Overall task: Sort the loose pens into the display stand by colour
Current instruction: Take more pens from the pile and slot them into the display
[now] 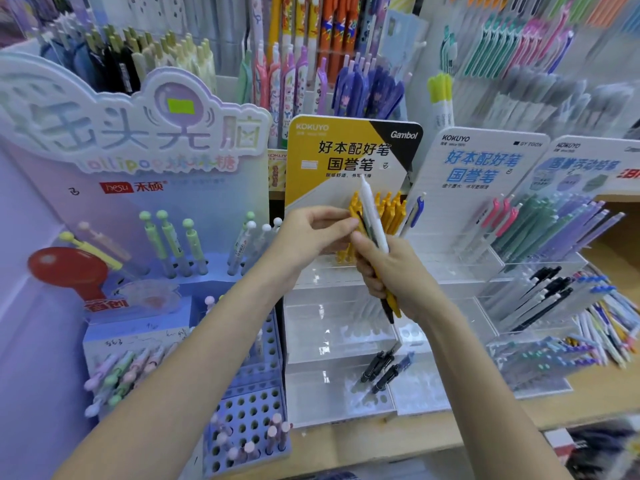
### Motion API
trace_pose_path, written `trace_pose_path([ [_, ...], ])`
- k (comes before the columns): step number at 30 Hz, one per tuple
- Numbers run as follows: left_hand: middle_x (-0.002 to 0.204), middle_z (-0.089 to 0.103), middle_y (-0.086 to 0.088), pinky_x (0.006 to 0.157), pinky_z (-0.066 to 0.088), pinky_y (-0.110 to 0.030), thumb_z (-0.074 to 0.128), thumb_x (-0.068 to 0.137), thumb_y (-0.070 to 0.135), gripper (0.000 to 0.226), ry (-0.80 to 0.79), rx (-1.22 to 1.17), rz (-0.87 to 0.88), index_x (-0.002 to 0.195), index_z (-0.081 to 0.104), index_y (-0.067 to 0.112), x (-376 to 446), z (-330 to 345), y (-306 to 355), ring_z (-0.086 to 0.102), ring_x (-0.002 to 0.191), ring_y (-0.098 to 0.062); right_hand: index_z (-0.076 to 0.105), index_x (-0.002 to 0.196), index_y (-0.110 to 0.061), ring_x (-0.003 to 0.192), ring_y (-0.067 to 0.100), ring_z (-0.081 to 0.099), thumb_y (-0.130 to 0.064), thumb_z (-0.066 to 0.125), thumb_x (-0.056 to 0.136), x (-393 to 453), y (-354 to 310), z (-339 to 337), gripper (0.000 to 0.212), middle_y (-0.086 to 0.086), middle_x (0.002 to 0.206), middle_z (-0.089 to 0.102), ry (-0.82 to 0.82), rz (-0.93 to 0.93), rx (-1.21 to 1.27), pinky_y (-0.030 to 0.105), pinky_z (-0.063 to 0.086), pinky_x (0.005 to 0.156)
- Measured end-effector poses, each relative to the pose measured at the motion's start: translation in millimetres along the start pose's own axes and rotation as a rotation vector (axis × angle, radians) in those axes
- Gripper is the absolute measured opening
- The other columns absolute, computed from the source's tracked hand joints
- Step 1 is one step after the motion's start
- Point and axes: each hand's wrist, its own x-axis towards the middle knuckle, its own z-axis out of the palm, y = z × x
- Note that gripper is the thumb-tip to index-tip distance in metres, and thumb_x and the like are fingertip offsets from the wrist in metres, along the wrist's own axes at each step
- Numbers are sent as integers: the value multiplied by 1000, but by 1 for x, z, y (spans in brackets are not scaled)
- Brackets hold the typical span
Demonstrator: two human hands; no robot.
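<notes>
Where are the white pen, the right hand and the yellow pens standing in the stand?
white pen (371,209): head view, upper barrel.
right hand (394,271): head view, back of hand.
yellow pens (389,209): head view, clip ends in stand.

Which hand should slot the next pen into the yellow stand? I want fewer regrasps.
Probably the left hand. Its fingers already touch the top of the pen bundle, near the yellow pens in the stand, while the right hand is wrapped round the bundle.

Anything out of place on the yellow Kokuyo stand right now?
Yes. A few black pens lie loose and slanted on a lower clear tier of the display stand, while the yellow pens stand upright in the top row.
</notes>
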Motion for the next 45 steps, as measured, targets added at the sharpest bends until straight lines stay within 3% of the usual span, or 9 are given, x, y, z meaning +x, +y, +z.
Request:
trace_pose_path([
  [3, 69, 68, 0, 69, 57, -21, 67, 81, 4, 6, 34, -5, -48, 82, 65, 9, -1, 0, 0, 66, 61, -8, 49, 71, -15, 39, 10, 39, -21, 58, 91, 1, 6, 0, 24, -1, 53, 43, 83, -121, -182, 24, 32, 39],
  [10, 72, 68, -1, 65, 55, -19, 67, 82, 7, 6, 153, 189, 126, 81, 64, 12, 8, -14, 19, 65, 61, -7, 57, 69, 2, 44, 14, 48, -26, 55, 93, 6, 2, -10, 36, 2, 50, 50, 475, -291, -75, 29, 40, 46],
  [15, 70, 67, -3, 69, 57, -30, 74, 78, 18, 11, 220, 377, 183, 79, 64, 13, 14, -9, 27, 65, 62, -14, 66, 78, -19, 46, -4, 50, -14, 76, 76, 13, -21, -12, 12, -17, 50, 57, 200, -339, -283, 10, 37, 48],
  [18, 69, 65, -4, 69, 57, -32, 74, 78, 18, 12, 250, 373, 221, 76, 63, 14, 17, -2, 30, 63, 63, -16, 66, 76, -19, 49, -5, 52, -19, 80, 72, 23, -29, -6, 14, -14, 61, 60, 245, -350, -394, 9, 39, 50],
  [25, 79, 69, -1, 81, 55, -36, 67, 84, 15, 9, 207, 339, 324, 79, 65, 23, 12, -11, 19, 67, 79, -18, 52, 59, -28, 41, 1, 43, -19, 76, 75, 33, -38, -7, 30, -13, 50, 46, 306, -417, -503, 14, 33, 45],
  [29, 102, 68, -2, 88, 50, -32, 59, 88, 11, 15, 195, 758, 232, 100, 68, 14, 8, -20, -12, 63, 94, -15, 60, 70, -13, 45, 8, 41, -14, 71, 77, 41, -46, -15, 14, -6, 52, 45, 319, -412, -502, 22, 35, 45],
  [34, 118, 61, -12, 84, 47, -41, 51, 89, 8, 28, 91, 1213, 260, 115, 62, 5, 11, -14, -41, 57, 105, -31, 67, 85, -9, 49, 5, 42, -19, 66, 82, 51, -48, -10, 11, -4, 57, 48, 250, -473, -837, 22, 31, 46],
  [40, 116, 62, -13, 87, 43, -35, 57, 89, 11, 32, 187, 1103, 286, 121, 59, 5, 16, -18, -57, 54, 108, -28, 68, 104, -12, 70, 16, 45, -24, 64, 84, 57, -43, -10, 23, 2, 91, 48, 180, -411, -1062, 27, 33, 58],
  [45, 99, 70, -8, 64, 38, -18, 58, 89, 13, 19, 322, 843, 259, 105, 67, 7, 30, -1, -51, 65, 91, -21, 64, 109, -16, 76, 20, 45, -29, 64, 85, 60, -43, -1, 28, 1, 93, 39, 218, -341, -1158, 29, 34, 60],
])
